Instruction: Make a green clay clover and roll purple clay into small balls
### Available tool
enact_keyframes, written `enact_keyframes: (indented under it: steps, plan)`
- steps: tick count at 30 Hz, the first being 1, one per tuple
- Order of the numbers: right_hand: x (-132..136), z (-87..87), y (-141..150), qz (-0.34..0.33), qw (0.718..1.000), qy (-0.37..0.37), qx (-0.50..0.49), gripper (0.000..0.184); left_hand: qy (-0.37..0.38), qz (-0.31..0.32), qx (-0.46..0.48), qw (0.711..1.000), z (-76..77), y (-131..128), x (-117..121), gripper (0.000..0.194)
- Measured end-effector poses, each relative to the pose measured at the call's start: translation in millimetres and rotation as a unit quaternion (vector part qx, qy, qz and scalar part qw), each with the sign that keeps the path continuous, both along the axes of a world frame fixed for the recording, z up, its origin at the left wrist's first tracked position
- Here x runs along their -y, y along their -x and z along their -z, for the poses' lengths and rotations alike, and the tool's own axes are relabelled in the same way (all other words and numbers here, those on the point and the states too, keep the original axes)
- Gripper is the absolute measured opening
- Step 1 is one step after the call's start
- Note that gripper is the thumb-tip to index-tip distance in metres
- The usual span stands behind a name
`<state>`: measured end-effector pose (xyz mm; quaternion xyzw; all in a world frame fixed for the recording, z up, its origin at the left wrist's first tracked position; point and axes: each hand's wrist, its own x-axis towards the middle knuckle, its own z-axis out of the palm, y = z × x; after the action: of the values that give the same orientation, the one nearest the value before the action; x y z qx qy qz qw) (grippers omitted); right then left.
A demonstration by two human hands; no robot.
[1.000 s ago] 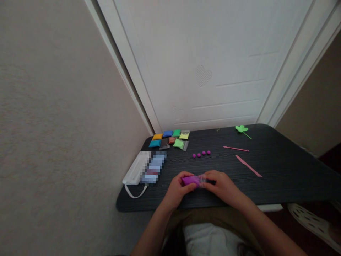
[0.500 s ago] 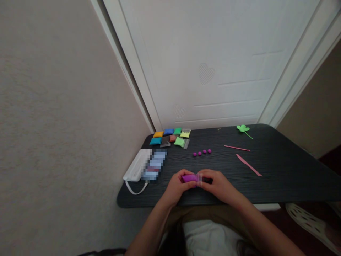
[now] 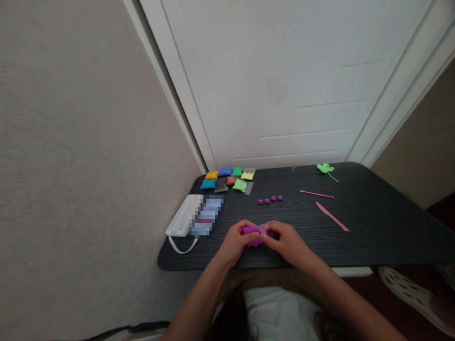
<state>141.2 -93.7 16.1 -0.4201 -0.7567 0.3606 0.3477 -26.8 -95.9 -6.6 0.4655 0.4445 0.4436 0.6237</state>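
Observation:
A clear packet of purple clay (image 3: 251,230) is held between my two hands, just above the table's near edge. My left hand (image 3: 236,242) is closed around its purple, filled end. With thumb and fingers, my right hand (image 3: 285,239) pinches the clear plastic end. Beyond the hands, several small purple clay balls (image 3: 267,201) lie in a row. Two pink modelling tools rest to the right, a thin one (image 3: 316,193) and a wider knife-shaped one (image 3: 331,216).
At the back left lie several packets of coloured clay (image 3: 226,180). A white power bank (image 3: 185,215) with a cable and a blurred-out phone-like object (image 3: 208,215) sit at the left. A green clay four-petal shape with a stem (image 3: 325,168) is at the back right. A white door (image 3: 284,132) stands behind the table.
The right fingers have shifted on the packet's clear end, which looks more bunched now. The left hand keeps its hold. The whole view has shifted slightly.

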Motion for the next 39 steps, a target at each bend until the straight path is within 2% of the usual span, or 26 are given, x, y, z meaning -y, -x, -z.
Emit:
enact_keyframes:
  steps: [6,9,12,14,17,21,24,28,31,34,37,39]
  plan:
    - [-4.4,-0.7,-9.8,-0.011,0.999,0.038,0.001,0.017,-0.018,-0.016,-0.011,1.0,-4.3,-5.5,1.5,0.042]
    - [-4.8,-2.0,-15.4,-0.031,0.997,0.072,-0.006,0.018,-0.025,-0.007,-0.014,1.0,-4.2,-6.3,3.0,0.037]
    - [-2.0,-4.0,-22.2,-0.044,0.994,0.1,-0.024,0.021,-0.039,-0.029,-0.027,0.998,-3.4,-5.6,3.5,0.036]
    - [1.3,-4.1,-25.9,-0.033,0.996,0.076,-0.033,0.025,-0.045,-0.047,-0.035,0.997,-3.2,-5.2,3.2,0.039]
    - [6.1,0.9,-25.5,0.001,1.0,-0.02,-0.018,0.027,-0.048,-0.069,-0.047,0.995,-3.8,-5.8,2.7,0.042]
    - [8.3,14.6,-12.9,0.067,0.992,-0.108,0.0,0.017,-0.05,-0.079,-0.049,0.994,-4.3,-7.5,2.6,0.043]
    - [8.4,21.2,-4.4,0.086,0.989,-0.121,-0.005,0.009,-0.05,-0.082,-0.038,0.995,-3.8,-8.2,2.4,0.042]
    - [9.5,20.7,-3.1,0.077,0.99,-0.115,-0.018,0.008,-0.045,-0.069,-0.017,0.996,-3.8,-7.7,1.6,0.039]
    - [10.7,18.6,-5.7,0.081,0.99,-0.108,-0.036,0.007,-0.058,-0.062,-0.054,0.995,-4.4,-5.9,2.4,0.038]
    - [11.3,17.3,-7.5,0.083,0.99,-0.102,-0.05,0.007,-0.156,-0.077,-0.158,0.972,-5.1,-3.8,6.3,0.036]
    - [11.8,16.3,-8.2,0.078,0.99,-0.098,-0.06,0.008,-0.269,-0.094,-0.286,0.915,-5.2,-3.8,11.4,0.048]
    - [12.3,16.4,-8.1,0.071,0.991,-0.1,-0.058,0.009,-0.303,-0.108,-0.361,0.876,-4.6,-5.3,13.5,0.054]
